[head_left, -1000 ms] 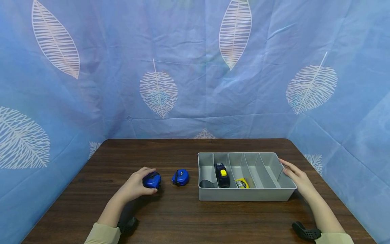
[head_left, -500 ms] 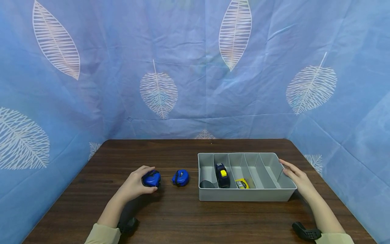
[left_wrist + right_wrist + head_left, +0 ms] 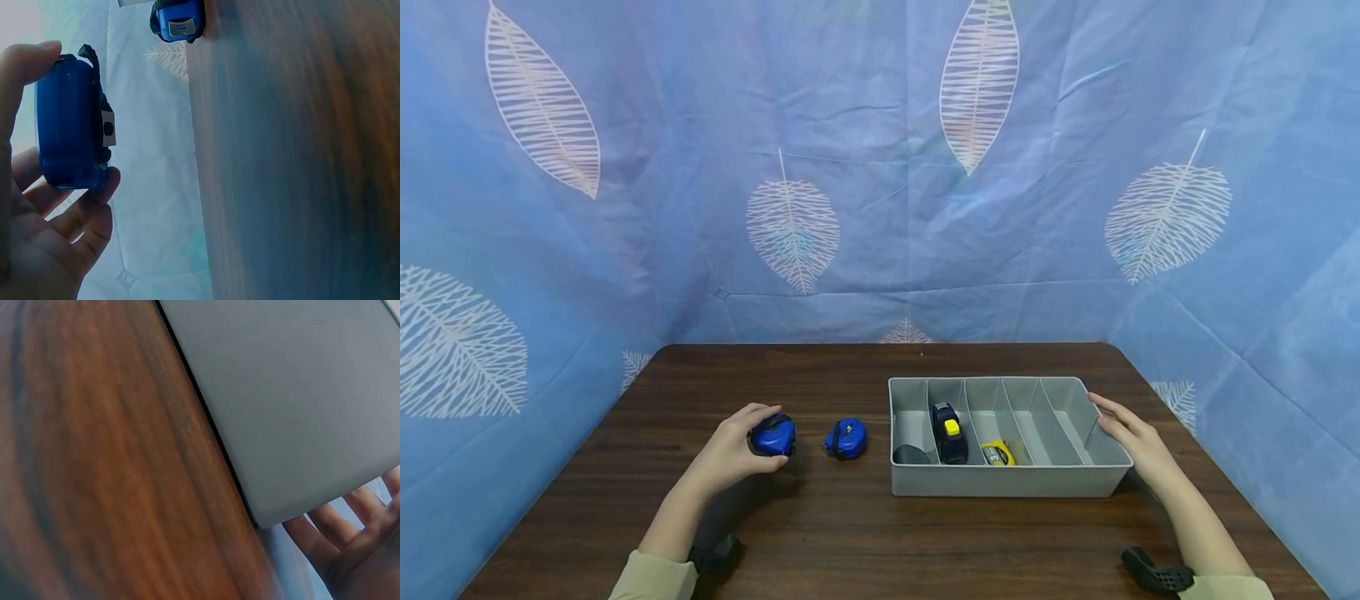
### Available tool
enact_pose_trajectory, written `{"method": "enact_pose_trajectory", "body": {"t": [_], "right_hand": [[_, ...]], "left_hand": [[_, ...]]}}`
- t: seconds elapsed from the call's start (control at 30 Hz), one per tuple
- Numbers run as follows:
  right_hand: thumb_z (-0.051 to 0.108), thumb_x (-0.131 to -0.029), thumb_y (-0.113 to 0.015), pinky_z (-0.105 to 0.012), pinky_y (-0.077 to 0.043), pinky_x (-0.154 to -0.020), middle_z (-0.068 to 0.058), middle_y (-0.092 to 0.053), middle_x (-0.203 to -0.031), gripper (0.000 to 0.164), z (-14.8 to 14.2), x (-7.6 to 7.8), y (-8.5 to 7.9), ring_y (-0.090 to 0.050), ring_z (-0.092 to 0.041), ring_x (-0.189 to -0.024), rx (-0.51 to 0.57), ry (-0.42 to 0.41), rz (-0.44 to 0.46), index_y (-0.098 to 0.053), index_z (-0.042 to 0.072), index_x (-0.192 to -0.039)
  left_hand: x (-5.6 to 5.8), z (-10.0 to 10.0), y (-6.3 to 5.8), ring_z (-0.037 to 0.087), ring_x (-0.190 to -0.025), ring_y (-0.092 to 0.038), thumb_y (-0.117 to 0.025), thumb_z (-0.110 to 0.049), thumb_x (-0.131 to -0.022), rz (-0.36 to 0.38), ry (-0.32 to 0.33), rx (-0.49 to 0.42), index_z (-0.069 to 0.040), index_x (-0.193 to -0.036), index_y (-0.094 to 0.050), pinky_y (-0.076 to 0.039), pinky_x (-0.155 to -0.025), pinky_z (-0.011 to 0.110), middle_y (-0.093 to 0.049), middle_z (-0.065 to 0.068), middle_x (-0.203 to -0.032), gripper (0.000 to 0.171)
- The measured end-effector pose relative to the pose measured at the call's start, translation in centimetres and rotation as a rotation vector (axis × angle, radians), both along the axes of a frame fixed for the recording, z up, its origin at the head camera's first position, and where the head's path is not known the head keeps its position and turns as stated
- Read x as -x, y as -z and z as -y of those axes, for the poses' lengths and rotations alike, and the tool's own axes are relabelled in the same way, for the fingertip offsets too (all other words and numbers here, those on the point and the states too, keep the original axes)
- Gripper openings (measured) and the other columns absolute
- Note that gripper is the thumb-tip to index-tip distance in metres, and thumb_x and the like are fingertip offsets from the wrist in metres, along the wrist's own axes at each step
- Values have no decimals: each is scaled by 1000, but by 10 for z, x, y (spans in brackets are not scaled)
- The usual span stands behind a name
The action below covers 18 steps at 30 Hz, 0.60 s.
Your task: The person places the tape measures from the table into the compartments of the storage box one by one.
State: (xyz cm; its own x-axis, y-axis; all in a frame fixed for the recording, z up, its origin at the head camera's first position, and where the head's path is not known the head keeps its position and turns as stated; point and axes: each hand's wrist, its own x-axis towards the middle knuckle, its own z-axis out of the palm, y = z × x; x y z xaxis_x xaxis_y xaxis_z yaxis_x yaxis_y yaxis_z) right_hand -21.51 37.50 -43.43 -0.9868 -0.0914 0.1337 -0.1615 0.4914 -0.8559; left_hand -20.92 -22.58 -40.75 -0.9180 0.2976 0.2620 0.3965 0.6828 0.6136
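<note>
My left hand (image 3: 741, 450) holds a blue tape measure (image 3: 775, 435) between the thumb and fingers. In the left wrist view the tape measure (image 3: 65, 125) hangs above the brown tabletop, a black strap along its side. Another blue tape measure (image 3: 847, 439) lies on the table just to its right. My right hand (image 3: 1138, 437) rests against the right end of a grey divided box (image 3: 1007, 482), with fingers along the outside of its end wall. The box's left compartments hold a dark rounded object (image 3: 911, 454), a black tape measure with a yellow button (image 3: 949, 437) and a yellow tape measure (image 3: 997, 453).
The brown wooden table (image 3: 820, 542) ends at a blue leaf-patterned cloth (image 3: 865, 233) that hangs behind it and along both sides. Black wrist-worn devices show near each sleeve.
My left hand and the blue tape measure in it have shifted slightly left and up. The right hand stays at the box's end, and the other tape measures have not moved on the table.
</note>
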Motion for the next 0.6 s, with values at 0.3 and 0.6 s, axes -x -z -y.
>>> {"method": "enact_pose_trajectory", "body": {"t": [0.3, 0.6], "right_hand": [[32, -104, -41, -73, -21, -92, -25, -18, -153, 54, 0, -2, 1, -19, -53, -131, 2, -1, 0, -26, 13, -153], [30, -105, -39, -72, -22, -92, -32, -17, -150, 54, 0, -2, 0, -19, -54, -130, 8, -19, 1, -24, 12, -153]], "left_hand": [[0, -5, -6, 32, -108, -57, -84, -25, -73, -23, 15, 6, -6, -136, -53, -50, -84, 50, -55, 9, -122, 73], [3, -10, -8, 32, -108, -56, -84, -23, -72, -51, 23, 5, -5, -136, -53, -50, -84, 49, -54, 10, -122, 73]]}}
